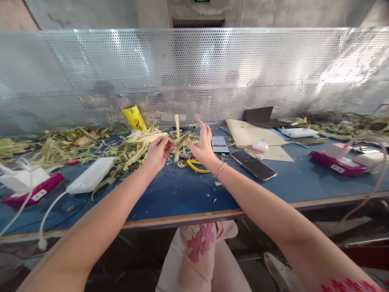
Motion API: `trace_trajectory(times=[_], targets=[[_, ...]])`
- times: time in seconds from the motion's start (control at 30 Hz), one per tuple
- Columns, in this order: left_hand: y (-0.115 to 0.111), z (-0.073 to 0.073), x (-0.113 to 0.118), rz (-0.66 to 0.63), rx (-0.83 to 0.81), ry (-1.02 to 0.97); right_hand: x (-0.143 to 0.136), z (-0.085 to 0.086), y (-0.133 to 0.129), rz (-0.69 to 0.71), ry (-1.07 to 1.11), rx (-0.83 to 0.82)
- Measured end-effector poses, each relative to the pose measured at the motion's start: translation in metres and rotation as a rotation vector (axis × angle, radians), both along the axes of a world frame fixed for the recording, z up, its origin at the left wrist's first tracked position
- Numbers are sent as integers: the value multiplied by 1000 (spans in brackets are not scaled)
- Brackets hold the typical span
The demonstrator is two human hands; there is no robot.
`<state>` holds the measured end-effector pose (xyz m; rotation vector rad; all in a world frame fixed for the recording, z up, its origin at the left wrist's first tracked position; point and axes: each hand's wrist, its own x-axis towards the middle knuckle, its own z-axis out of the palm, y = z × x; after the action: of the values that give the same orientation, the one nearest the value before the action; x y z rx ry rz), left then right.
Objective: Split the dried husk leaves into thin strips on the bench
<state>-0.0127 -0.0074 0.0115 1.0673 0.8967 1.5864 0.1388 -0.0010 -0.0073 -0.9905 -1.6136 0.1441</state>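
Observation:
My left hand (158, 153) is pinched, thumb against fingers, on one side of a small cross of pale green leaf strips (177, 132). One strip of it stands upright, and a darker green piece points right. My right hand (203, 142) is just right of the cross, fingers raised and spread, thumb toward the strips; whether the thumb touches them I cannot tell. Below it on the blue table (179, 194) lies a tool with yellow handles (197, 167), partly hidden by my wrist. A heap of loose leaf strips (130, 150) lies left of my hands.
A phone (254, 164), a white earphone case (260, 147) and beige cardboard (252, 132) lie to the right. A yellow tube (134, 117) stands tilted behind the heap. Purple power strips (337, 163) with cables sit at both sides. A perforated metal screen (194, 69) closes the back.

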Motion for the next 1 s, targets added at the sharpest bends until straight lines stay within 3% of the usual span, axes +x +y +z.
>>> trace_trajectory(times=[0.2, 0.47, 0.63, 0.77, 1.0], targets=[[3, -5, 1, -24, -26, -33, -3, -3, 0, 163, -138, -19], [-5, -5, 6, -141, -51, -11, -7, -6, 9, 454, 44, -309], [-8, -5, 5, -220, -9, 23, -10, -8, 7, 557, 216, -515], [-8, -8, 2, -334, 35, 54, -11, -8, 6, 537, 250, -526], [-7, -17, 1, -489, -3, 194, -9, -7, 7, 377, 141, -384]])
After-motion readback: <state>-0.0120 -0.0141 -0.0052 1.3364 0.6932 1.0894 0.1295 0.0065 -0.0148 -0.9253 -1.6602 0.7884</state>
